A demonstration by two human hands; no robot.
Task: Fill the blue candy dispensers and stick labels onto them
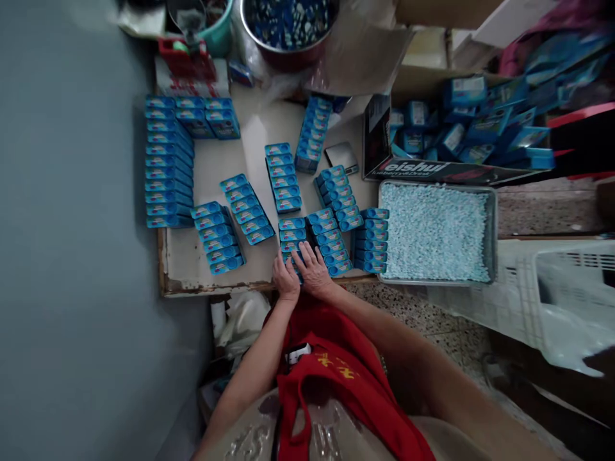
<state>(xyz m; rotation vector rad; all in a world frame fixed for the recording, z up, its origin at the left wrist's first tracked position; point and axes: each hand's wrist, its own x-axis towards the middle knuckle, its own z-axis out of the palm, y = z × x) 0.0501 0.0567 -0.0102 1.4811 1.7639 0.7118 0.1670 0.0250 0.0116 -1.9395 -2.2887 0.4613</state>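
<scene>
A short row of small blue printed boxes point(292, 234) stands at the table's near edge, its front end partly hidden under both hands. My left hand point(287, 280) rests against the left side of this row, fingers stretched forward. Over the row's near right part lies my right hand point(312, 271), its fingers extended and slightly spread on the box tops. Whether anything is pinched beneath the fingers is hidden. Close by on the right is another row of blue boxes point(330, 240). More rows stand around, such as the tilted blue row point(247, 210) to the left.
A metal tray point(494, 237) of pale blue-white pieces sits at the right, below a carton point(432, 169) full of blue boxes. A long blue-box row point(168, 163) lines the table's left side. At the back stand a metal bowl point(250, 32) and a small flat scale-like device point(342, 155).
</scene>
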